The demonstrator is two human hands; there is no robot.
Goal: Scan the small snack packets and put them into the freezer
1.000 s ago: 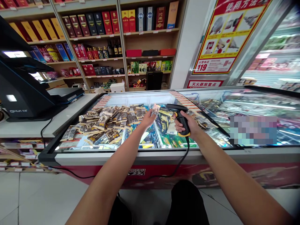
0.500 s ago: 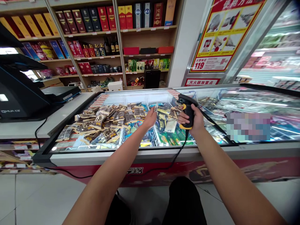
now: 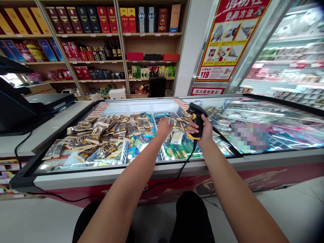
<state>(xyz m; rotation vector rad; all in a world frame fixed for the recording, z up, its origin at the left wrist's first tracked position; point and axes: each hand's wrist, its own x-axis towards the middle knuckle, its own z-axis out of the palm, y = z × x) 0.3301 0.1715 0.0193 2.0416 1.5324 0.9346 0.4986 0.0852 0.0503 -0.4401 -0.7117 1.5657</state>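
Note:
My right hand [image 3: 204, 130] is wrapped round the grip of a black and yellow barcode scanner [image 3: 197, 123], whose dark cord hangs down over the freezer's front. The scanner's head is raised and tips to the left. Just left of it, my left hand [image 3: 164, 128] is closed on a small packet [image 3: 171, 119], mostly hidden by the fingers. Below my hands lie a pale packet [image 3: 176, 137] and green packs [image 3: 174, 152] in the freezer. A heap of brown and gold snack packets [image 3: 101, 130] spreads over the freezer's left side.
The chest freezer [image 3: 96, 173] has a raised rim and white wire dividers [image 3: 125, 152]. A counter [image 3: 48, 130] carrying a scale [image 3: 50, 101] stands to the left. Shelves with boxes [image 3: 149, 33] line the back, and a red and yellow poster [image 3: 220, 50] hangs behind.
The view has turned slightly right. My left hand has moved closer to the scanner, and the packet in it has tilted. My right hand still holds the scanner.

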